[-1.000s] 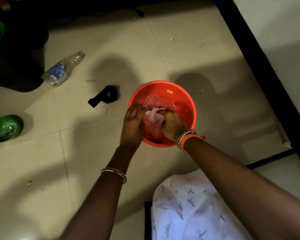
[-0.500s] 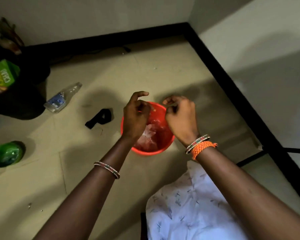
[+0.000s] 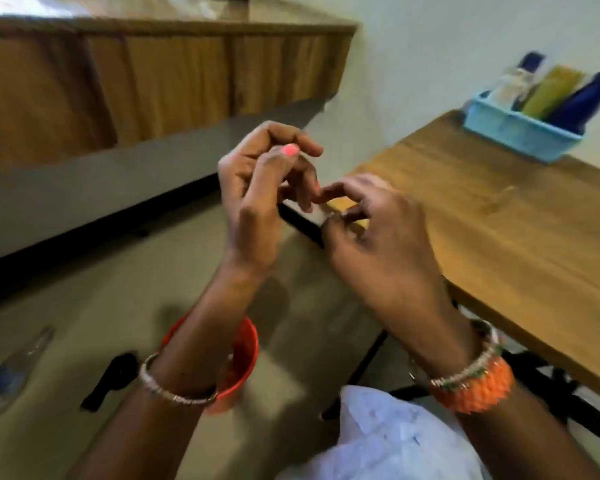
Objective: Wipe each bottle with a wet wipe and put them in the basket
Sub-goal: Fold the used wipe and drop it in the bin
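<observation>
While both hands hover over the near corner of the counter point(image 3: 499, 216), the blue basket point(image 3: 520, 133) sits at its far end against the wall, with bottles point(image 3: 534, 93) leaning inside: dark blue, yellow-green, one clear. They look like light, stiff plastic, likely slick once damp, so best gripped round the body. Left hand point(image 3: 257, 181) and right hand point(image 3: 374, 230) curl loosely, fingertips meeting, holding nothing I can see. No wipe shows.
</observation>
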